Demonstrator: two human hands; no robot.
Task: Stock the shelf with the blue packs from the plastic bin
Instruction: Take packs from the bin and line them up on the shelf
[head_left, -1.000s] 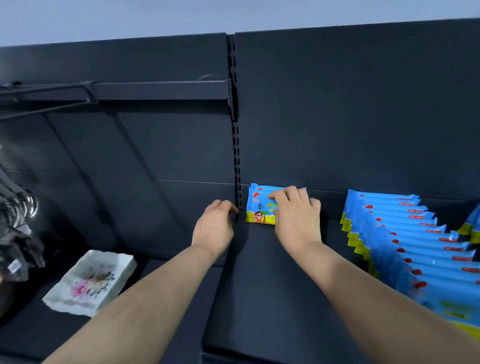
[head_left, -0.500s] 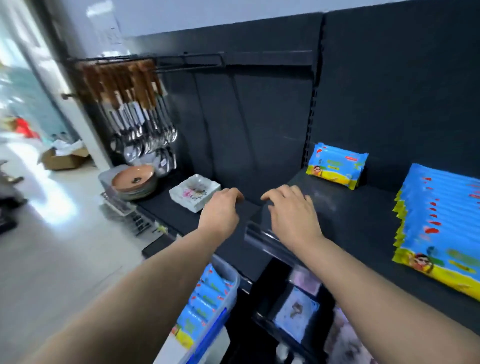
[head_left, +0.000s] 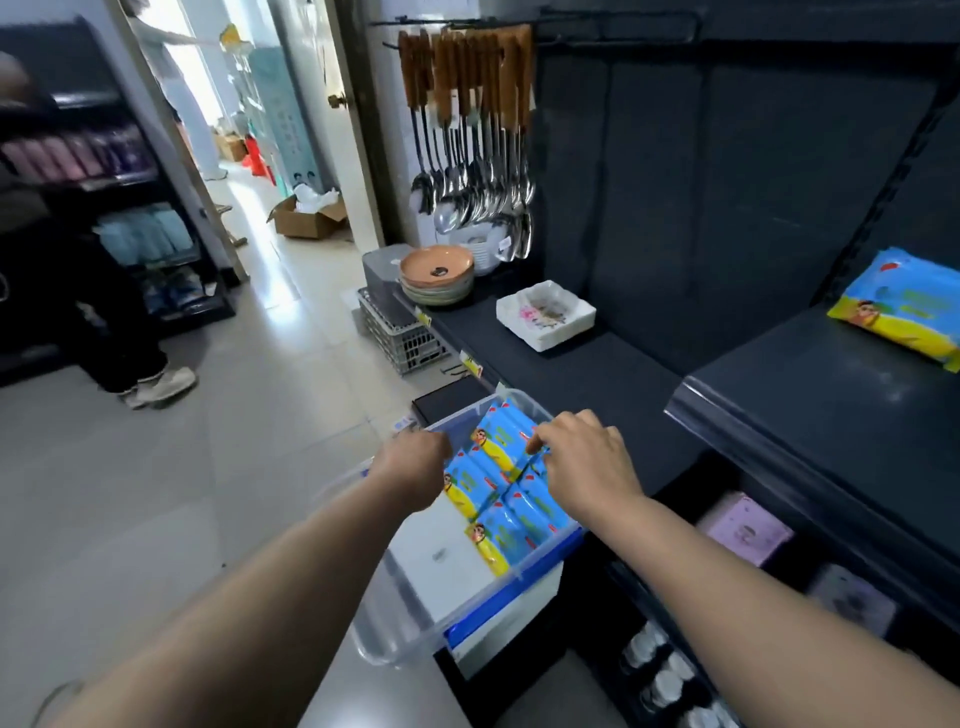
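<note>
A clear plastic bin (head_left: 395, 644) with a blue latch stands low in front of the dark shelf (head_left: 831, 405). Several blue and yellow packs (head_left: 498, 525) lie in rows in its right half. My right hand (head_left: 587, 457) hovers over them with fingers pointing down, the fingertips touching a pack. My left hand (head_left: 415, 467) hangs loosely curled over the bin's left side, its fingers hidden, with nothing seen in it. One blue pack (head_left: 898, 306) lies on the shelf at the far right.
Ladles (head_left: 472, 156) hang above stacked bowls (head_left: 436, 270) and a white dish (head_left: 545, 314) on the lower ledge. A grey crate (head_left: 400, 332) sits on the floor. A person's legs (head_left: 130, 332) stand at left. Pink packs (head_left: 745, 527) fill the shelf below.
My view swung left and down from the shelf to the bin. Both hands left the shelf edge and dropped over the packs in the bin.
</note>
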